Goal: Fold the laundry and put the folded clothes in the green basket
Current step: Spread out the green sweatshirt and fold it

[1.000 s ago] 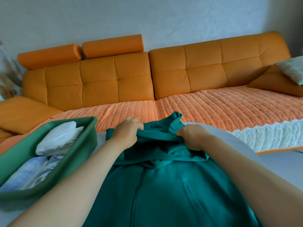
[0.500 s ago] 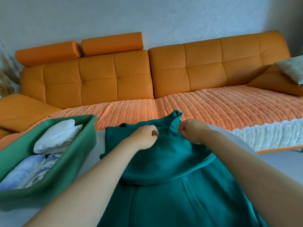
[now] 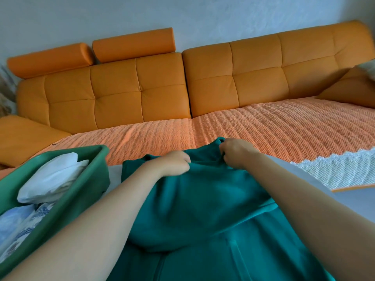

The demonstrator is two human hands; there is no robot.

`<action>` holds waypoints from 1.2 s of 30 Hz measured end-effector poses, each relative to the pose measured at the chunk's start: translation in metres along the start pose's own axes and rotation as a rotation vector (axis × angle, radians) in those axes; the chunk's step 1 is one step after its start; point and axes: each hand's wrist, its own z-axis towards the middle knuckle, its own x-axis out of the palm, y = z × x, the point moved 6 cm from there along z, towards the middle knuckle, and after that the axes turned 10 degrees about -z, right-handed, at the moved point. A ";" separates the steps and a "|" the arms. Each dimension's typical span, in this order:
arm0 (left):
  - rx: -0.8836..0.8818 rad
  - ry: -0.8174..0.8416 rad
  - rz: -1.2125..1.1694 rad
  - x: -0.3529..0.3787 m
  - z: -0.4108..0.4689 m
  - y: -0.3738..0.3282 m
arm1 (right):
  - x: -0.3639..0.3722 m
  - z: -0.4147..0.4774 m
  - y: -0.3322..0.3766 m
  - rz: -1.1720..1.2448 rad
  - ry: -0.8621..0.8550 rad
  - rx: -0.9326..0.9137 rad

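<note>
The step in hand appears to be the first fold of a teal zip-front hooded sweatshirt of thick fleece (image 3: pixel 203 209). It lies front-up on the pale grey tabletop (image 3: pixel 115 176) just right of the green plastic basket (image 3: pixel 81 199), its hood turned down over the chest.

The left hand (image 3: pixel 175 163) has its fingers curled and bunched into the cloth at the neckline, the nearer of the two hands to the basket. The right hand (image 3: pixel 236 152), farther from the basket, has fingers and thumb clamped on the top edge of the collar.

The next move probably calls for smoothing the hood flat, then turning in the sleeves and sides so the bundle fits the basket's remaining room.

By count:
- one sweatshirt and one basket
- two hands
- three folded pieces showing inside the basket: a white cloth (image 3: pixel 52 177), a pale blue one (image 3: pixel 14 220) and a blue floral print (image 3: pixel 34 220)

Behind the basket stands one orange tufted leather sofa (image 3: pixel 117 94) bearing two orange cylindrical headrests (image 3: pixel 48 58) and one orange woven throw (image 3: pixel 263 126).
</note>
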 end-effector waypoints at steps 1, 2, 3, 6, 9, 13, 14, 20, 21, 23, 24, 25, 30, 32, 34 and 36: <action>0.037 -0.085 -0.066 -0.009 0.005 -0.003 | -0.001 0.001 -0.016 -0.008 -0.037 0.121; 0.083 -0.190 -0.103 -0.018 0.009 -0.005 | 0.000 0.000 -0.033 0.001 -0.062 0.249; 0.135 -0.299 -0.100 -0.024 0.013 -0.007 | 0.003 -0.003 -0.048 0.019 -0.071 0.368; 0.221 -0.422 0.009 -0.018 0.027 -0.003 | 0.015 -0.013 -0.071 0.002 -0.018 0.538; 0.122 -0.289 0.177 0.009 0.041 0.020 | 0.021 -0.011 -0.056 -0.102 -0.059 0.411; 0.070 -0.199 0.162 0.027 0.041 0.045 | 0.026 -0.003 -0.006 0.137 -0.071 0.023; 0.072 -0.189 0.176 0.029 0.038 0.047 | 0.028 -0.003 0.004 0.154 -0.033 -0.030; -0.107 -0.224 0.210 0.011 0.011 0.076 | 0.061 -0.010 0.020 -0.012 0.296 0.023; -0.177 -0.222 0.189 0.004 0.006 0.083 | 0.060 -0.010 0.021 -0.056 0.292 0.057; -0.291 -0.183 0.106 -0.009 -0.009 0.098 | 0.051 -0.010 0.028 -0.160 0.221 0.091; -0.333 -0.154 0.021 -0.016 -0.019 0.104 | 0.044 -0.010 0.035 -0.190 0.158 0.075; -0.366 -0.120 -0.102 -0.022 -0.028 0.111 | 0.037 -0.010 0.044 -0.180 0.100 0.037; -0.331 0.060 -0.731 -0.028 -0.065 0.121 | 0.028 -0.025 0.101 0.133 0.120 -0.161; -0.268 0.020 -0.902 -0.029 -0.067 0.118 | 0.036 -0.027 0.115 0.146 0.169 -0.163; -0.190 -0.082 -0.749 -0.039 -0.065 0.118 | 0.041 -0.025 0.120 0.095 0.167 -0.146; -0.132 -0.215 -0.157 -0.061 -0.062 0.121 | 0.041 -0.023 0.119 0.083 0.166 -0.122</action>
